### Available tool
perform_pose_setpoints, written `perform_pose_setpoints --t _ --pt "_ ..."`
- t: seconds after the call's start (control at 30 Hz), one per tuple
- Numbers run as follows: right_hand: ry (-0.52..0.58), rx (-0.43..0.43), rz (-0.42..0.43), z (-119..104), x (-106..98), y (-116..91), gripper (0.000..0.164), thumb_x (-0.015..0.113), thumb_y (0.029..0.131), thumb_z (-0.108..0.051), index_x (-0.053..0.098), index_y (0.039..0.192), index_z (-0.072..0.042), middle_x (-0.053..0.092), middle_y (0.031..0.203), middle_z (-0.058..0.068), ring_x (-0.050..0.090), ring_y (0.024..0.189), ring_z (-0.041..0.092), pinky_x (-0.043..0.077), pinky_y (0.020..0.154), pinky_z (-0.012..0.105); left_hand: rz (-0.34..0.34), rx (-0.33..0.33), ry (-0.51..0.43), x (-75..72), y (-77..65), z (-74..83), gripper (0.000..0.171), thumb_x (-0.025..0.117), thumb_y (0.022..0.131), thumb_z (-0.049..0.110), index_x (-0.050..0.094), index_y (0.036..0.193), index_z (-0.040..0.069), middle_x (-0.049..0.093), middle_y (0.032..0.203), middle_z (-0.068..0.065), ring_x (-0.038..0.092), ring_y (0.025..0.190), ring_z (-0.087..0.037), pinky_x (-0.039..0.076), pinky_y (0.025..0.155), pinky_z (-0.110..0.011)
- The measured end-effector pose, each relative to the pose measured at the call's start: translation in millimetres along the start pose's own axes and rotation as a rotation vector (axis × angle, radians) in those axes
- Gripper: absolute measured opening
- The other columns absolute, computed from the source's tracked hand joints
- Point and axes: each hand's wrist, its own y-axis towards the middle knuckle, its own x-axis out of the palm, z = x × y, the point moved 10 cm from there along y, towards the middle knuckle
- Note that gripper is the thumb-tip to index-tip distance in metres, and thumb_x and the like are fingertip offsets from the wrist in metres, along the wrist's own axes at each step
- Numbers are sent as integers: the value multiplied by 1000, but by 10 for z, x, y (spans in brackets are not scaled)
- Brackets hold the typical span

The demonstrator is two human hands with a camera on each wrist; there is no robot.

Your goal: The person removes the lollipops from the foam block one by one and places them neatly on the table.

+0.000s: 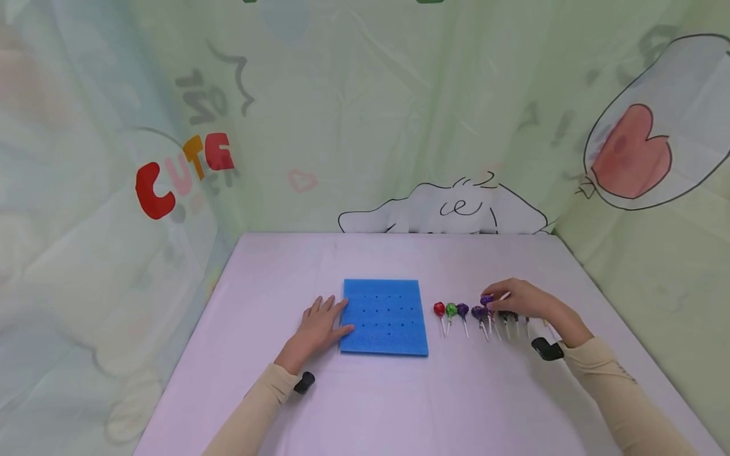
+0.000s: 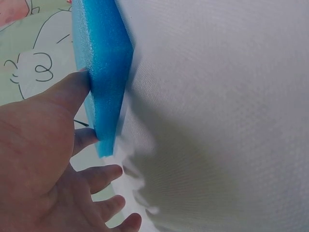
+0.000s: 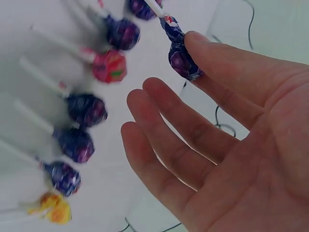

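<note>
A blue foam board point(image 1: 383, 342) with rows of small holes lies flat on the table. My left hand point(image 1: 315, 328) rests at the board's left edge, thumb and index fingertip touching it; the other fingers are spread beside it, as the left wrist view shows. Over the row of lollipops, my right hand point(image 1: 523, 299) pinches a purple-wrapped lollipop point(image 3: 181, 62) by its candy head between thumb and index finger. Its remaining fingers extend without touching anything. Below and beside that hand lie more lollipops, among them a pink one point(image 3: 110, 67) and a yellow one point(image 3: 59, 212).
Left of the right hand lie a red lollipop point(image 1: 438, 308), a green lollipop point(image 1: 451, 310) and a purple lollipop point(image 1: 462, 310), sticks toward me. A white cloth covers the table point(image 1: 450, 405). Printed curtains point(image 1: 388, 126) hang behind and at both sides.
</note>
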Motion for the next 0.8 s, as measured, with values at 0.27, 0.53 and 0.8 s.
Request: perform_pose_setpoints --t 0.27,0.53,0.8 --pt "4 6 -6 259 -81 -69 34 61 88 -18 60 115 2 60 112 17 54 101 34 44 83 52 -3 -3 -8 -5 -10 -17 68 50 88 53 30 144 20 25 147 -16 12 135 -40 16 105 -56" --pt "-10 30 -11 492 -201 -223 34 60 89 -19 59 115 2 58 114 22 52 104 39 45 81 52 6 7 -7 1 -18 -22 68 49 88 54 30 144 20 26 147 -16 12 135 -40 17 104 -56" --pt "76 118 -108 762 -199 -304 36 57 90 -15 54 119 7 55 114 26 56 95 32 51 71 49 7 9 -3 -1 -29 -28 68 49 88 53 30 144 20 26 147 -16 13 135 -40 18 104 -56"
